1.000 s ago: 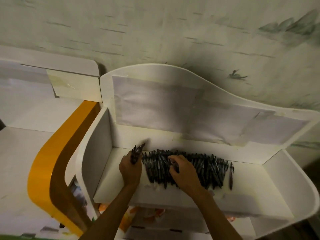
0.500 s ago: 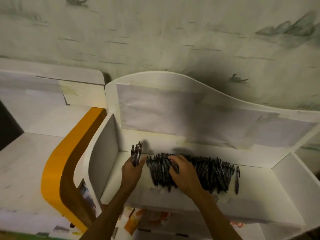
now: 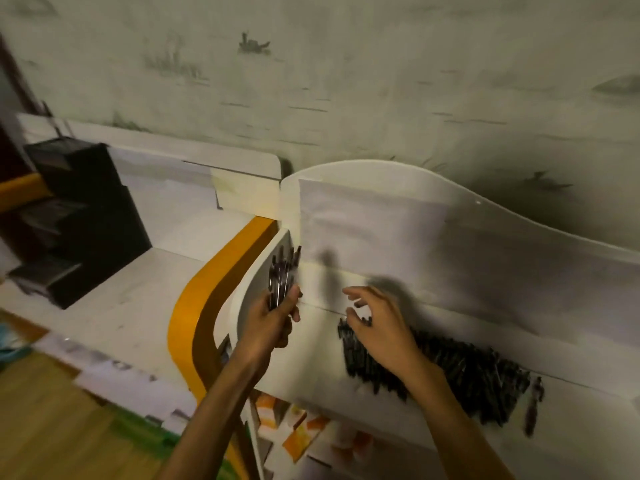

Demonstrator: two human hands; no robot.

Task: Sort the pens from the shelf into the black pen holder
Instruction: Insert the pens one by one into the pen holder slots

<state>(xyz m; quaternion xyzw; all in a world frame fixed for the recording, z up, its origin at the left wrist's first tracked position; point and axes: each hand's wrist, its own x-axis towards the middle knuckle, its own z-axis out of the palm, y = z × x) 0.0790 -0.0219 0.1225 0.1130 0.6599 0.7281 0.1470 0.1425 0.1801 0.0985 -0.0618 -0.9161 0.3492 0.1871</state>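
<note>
- On the white shelf [image 3: 322, 368], a dense pile of dark pens [image 3: 450, 368] lies along the back wall, with one pen [image 3: 533, 403] lying apart at its right end.
- The left hand [image 3: 273, 320] grips a bundle of pens [image 3: 282, 275], held upright above the shelf's left end.
- The right hand [image 3: 377, 323] hovers over the pile's left part, fingers spread and loosely bent, holding nothing.
- The black pen holder [image 3: 83, 216], stepped in tiers, stands on the white table [image 3: 138, 306] far to the left, well apart from both hands.
- An orange curved panel [image 3: 214, 289] runs between table and shelf.
</note>
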